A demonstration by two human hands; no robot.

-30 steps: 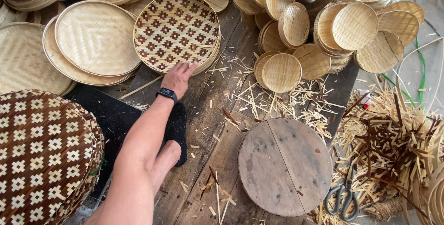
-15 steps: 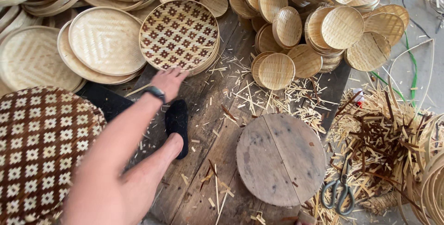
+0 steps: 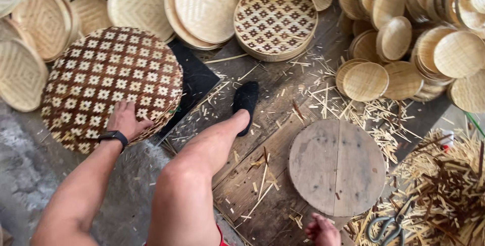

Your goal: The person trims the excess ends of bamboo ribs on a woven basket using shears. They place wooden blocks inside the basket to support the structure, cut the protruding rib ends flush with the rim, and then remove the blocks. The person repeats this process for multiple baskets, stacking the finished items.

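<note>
A plank floor (image 3: 283, 109) fills the middle of the frame, littered with pale bamboo slivers (image 3: 353, 107). Across the whole upper edge lie heaps of plain woven bamboo trays (image 3: 204, 6), overlapping flat at upper left and stacked on edge in rows at upper right; none of them holds anything.

At left centre stands a thick stack of brown-and-cream patterned trays (image 3: 108, 81), turned bottom up so that only the domed underside of the top one shows. The left hand (image 3: 125, 118) lies on the lower rim of this stack, palm down, fingers spread flat against the weave and gripping nothing; a black wristband (image 3: 112, 136) sits on its wrist. A second, lower stack of patterned trays (image 3: 275, 19) lies at upper centre, open side up and empty, well apart from the hand.

The person's bare leg runs from the bottom edge up to a black slipper (image 3: 246, 102) at centre, beside a black mat (image 3: 194, 81) that lies partly under the large stack. A round wooden board (image 3: 336, 167) lies at lower right. Just below it only the toes of the other foot (image 3: 323, 230) show. A heap of bamboo strips and shavings (image 3: 444, 185) fills the lower right corner, with scissors (image 3: 386, 226) at its lower edge. The right hand is out of view.
</note>
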